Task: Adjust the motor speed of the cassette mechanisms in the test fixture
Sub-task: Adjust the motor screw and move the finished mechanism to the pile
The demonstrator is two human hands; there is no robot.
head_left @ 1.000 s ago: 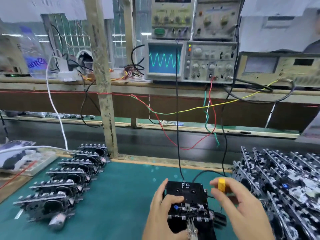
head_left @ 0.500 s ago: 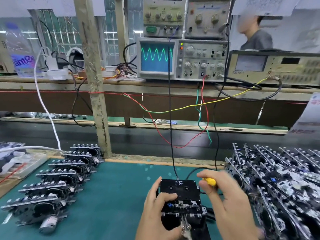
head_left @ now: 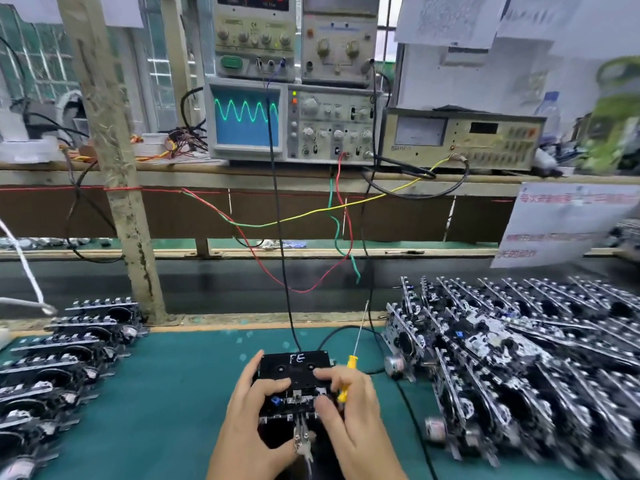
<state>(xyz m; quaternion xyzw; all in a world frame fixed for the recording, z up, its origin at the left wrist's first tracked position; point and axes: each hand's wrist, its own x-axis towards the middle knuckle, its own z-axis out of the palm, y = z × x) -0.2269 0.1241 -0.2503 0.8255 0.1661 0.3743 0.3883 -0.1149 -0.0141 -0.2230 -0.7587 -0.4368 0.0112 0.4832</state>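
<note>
A black test fixture (head_left: 294,367) marked "FE" sits on the green mat near the front edge, with a cassette mechanism (head_left: 298,405) seated in it. My left hand (head_left: 249,424) grips the fixture's left side, thumb up along its edge and fingers curled over the mechanism. My right hand (head_left: 349,417) rests on the right side and holds a yellow-handled screwdriver (head_left: 349,370), its thin shaft pointing up and away. A metal clip (head_left: 302,439) sticks out at the fixture's front.
Cassette mechanisms (head_left: 69,355) are lined up at the left, and a large pile of them (head_left: 519,358) lies at the right. An oscilloscope (head_left: 246,117) on the shelf shows a green sine wave. Black, red, green and yellow wires (head_left: 277,216) hang down to the fixture.
My right hand came down from beside the fixture onto its right side, and the screwdriver now points upward. The camera moved closer and tilted; the left hand kept its grip.
</note>
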